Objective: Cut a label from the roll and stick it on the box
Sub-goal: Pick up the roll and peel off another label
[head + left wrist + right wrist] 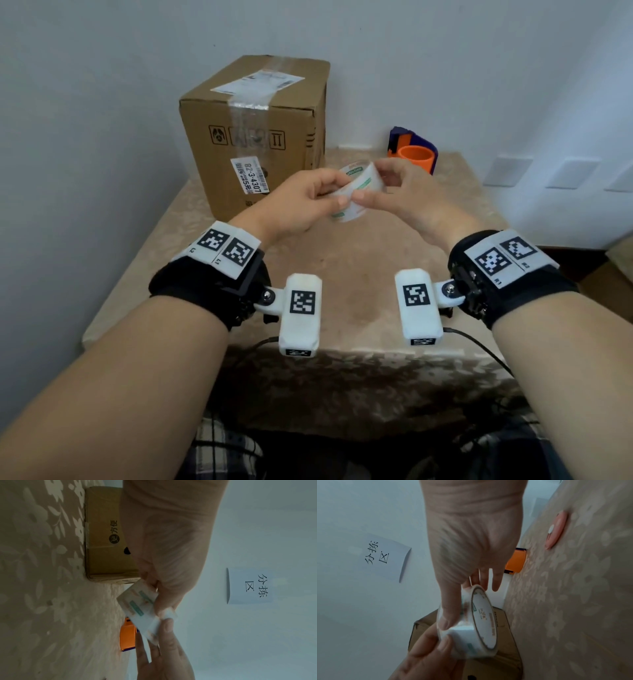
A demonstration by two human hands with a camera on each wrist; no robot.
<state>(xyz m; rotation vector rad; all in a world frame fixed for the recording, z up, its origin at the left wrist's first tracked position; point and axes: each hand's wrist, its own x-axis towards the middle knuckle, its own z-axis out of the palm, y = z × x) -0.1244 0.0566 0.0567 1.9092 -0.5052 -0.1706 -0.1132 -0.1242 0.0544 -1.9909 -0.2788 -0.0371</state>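
Both hands hold a white label roll [359, 186] with green print in the air above the table, in front of the box. My left hand [337, 192] grips the roll's left side, thumb on the outer wrap. My right hand [368, 183] pinches it from the right, with the thumb [448, 616] pressed on the outer surface of the roll [481, 623] and the other fingers behind it. The brown cardboard box [253, 137] stands upright at the back left, taped shut, with white labels on its top and front. The left wrist view shows the roll [137, 601] edge-on.
An orange and purple tape dispenser [412, 150] stands at the back right by the wall. A small pink oval object [556, 530] lies on the floral tablecloth [342, 274] to the right. A paper sign [250, 586] hangs on the wall. Walls close in behind and to the left.
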